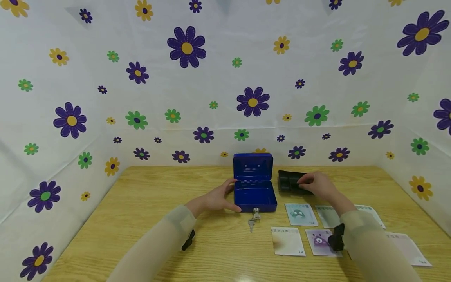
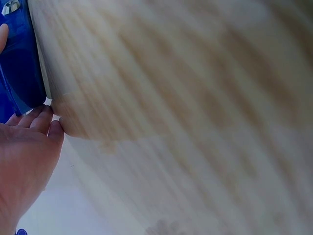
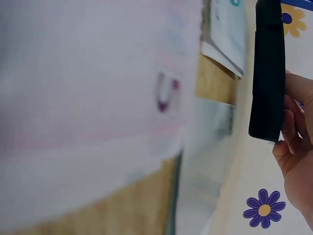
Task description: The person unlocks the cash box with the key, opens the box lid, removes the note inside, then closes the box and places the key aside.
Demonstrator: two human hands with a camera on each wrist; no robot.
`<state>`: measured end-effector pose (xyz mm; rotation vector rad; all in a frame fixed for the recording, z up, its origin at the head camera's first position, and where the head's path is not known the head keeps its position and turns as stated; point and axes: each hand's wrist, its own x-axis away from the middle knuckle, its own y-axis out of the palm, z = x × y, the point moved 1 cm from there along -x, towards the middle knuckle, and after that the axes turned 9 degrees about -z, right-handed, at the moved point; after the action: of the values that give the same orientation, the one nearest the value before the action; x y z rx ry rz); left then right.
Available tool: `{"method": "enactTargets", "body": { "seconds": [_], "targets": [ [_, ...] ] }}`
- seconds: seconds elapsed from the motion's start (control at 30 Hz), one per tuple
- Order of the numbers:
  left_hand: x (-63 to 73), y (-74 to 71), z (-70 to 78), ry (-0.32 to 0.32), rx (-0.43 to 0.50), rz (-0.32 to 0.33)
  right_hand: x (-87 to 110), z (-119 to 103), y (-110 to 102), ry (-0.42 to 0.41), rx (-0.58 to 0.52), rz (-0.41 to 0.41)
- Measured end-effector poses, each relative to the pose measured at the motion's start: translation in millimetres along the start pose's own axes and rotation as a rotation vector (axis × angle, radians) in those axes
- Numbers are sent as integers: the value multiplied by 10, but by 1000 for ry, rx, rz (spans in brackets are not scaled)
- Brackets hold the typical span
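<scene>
A blue metal cash box (image 1: 255, 196) stands on the table with its lid (image 1: 253, 167) raised, and its inside looks bare. My left hand (image 1: 216, 197) holds the box's left end, thumb at the front corner and fingers toward the back. In the left wrist view, the fingertips (image 2: 41, 117) meet the box (image 2: 22, 63). Right of the box lies a black wallet (image 1: 289, 182) with a strap across it. My right hand (image 1: 320, 186) grips its right part; in the right wrist view, curled fingers (image 3: 291, 122) lie along the edge of the wallet (image 3: 266, 73).
A key (image 1: 251, 224) hangs from the lock (image 1: 256, 213) at the box's front. Several play banknotes lie at the right, among them a teal one (image 1: 301, 214), a pale one (image 1: 288, 241) and a purple one (image 1: 318, 242). Flowered cloth (image 1: 211, 82) walls surround the wooden table (image 1: 151, 184).
</scene>
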<state>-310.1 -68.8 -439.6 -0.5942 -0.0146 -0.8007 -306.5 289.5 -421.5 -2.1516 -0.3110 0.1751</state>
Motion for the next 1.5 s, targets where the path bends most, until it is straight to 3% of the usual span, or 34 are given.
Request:
{"method": "enactTargets", "body": {
  "seconds": [0.2, 0.5, 0.7, 1.07, 1.5],
  "targets": [
    [2, 0, 0, -4, 9, -4, 36, -74, -121, 3, -14, 36],
    [3, -3, -1, 8, 8, -6, 128, -317, -315, -103, -11, 77],
    [14, -3, -6, -1, -1, -5, 199, -523, -337, -148, -1, 71],
    [11, -5, -5, 6, -1, -7, 176, -905, -117, -200, 14, -14],
    [-10, -20, -37, 28, -20, -8, -59, -1087, 264, -257, -18, -66]
  ]
}}
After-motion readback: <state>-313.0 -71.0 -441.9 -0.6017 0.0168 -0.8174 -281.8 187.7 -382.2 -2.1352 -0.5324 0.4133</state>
